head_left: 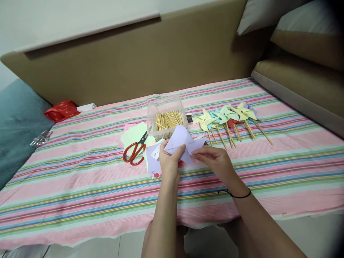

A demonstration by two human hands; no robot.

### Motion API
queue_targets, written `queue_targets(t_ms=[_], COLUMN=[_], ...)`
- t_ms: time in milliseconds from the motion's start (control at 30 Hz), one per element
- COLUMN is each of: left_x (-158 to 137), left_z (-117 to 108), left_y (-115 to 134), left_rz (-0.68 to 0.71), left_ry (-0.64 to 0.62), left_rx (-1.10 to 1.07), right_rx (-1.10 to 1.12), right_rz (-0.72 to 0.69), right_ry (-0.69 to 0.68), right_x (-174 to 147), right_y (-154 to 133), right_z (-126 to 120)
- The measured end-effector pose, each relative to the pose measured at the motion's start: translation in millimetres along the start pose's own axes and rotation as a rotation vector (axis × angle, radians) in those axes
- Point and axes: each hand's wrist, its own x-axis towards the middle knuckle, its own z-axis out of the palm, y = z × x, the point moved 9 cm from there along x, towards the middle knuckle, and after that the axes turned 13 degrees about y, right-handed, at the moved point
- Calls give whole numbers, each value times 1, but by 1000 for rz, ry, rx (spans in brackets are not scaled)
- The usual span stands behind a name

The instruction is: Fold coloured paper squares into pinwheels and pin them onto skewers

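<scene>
Between my hands is a purple paper pinwheel (179, 139), with curved and pointed flaps. My left hand (170, 157) pinches it near the middle, thumb on top. The fingertips of my right hand (215, 159) are closed on a flap at its right side. Under and left of my left hand lie purple paper sheets (152, 162) with a small white label. Red-handled scissors (134, 153) rest beside them, partly over light green sheets (133, 134). Just behind the pinwheel stands a clear plastic box (153, 123) of thin wooden sticks (169, 120).
Several finished pinwheels (225, 115) on sticks lie to the right. A red plastic bag (62, 111) and a white box (86, 107) sit at the back left, near a crumpled clear wrapper (41, 139). Striped cloth (94, 179) covers the surface; a brown backrest (134, 57) rises behind.
</scene>
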Motion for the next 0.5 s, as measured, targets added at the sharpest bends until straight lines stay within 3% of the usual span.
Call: queue_targets(t_ms=[500], left_x=[-16], left_z=[15], left_y=[8], left_rz=[144], left_ry=[-69], left_rx=[137], right_rx=[142], right_rz=[190], right_ry=[332], right_x=[-4], right_y=[20], right_z=[-14])
